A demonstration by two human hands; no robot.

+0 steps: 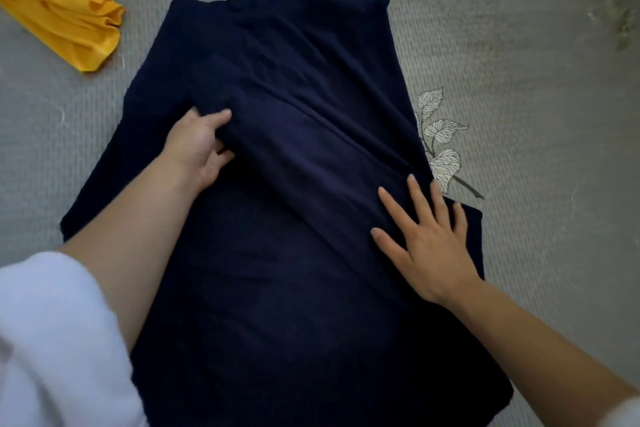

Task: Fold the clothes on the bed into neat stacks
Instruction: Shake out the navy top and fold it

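Dark navy knit garment [277, 184] lies mid-bed, only partly folded. Left hand [199, 146] pinches a fold at 9 o'clock; right hand [424, 239] presses flat, fingers spread, at 4. Crumpled yellow cloth [65, 0] at 11 looks unfolded; no stacks visible.

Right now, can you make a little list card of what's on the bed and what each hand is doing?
bed: grey cover with a leaf print
navy garment: spread out, one flap folded over
yellow garment: far left, apart from the navy one
left hand: grips a fold of the navy garment
right hand: flat on the navy garment, fingers spread
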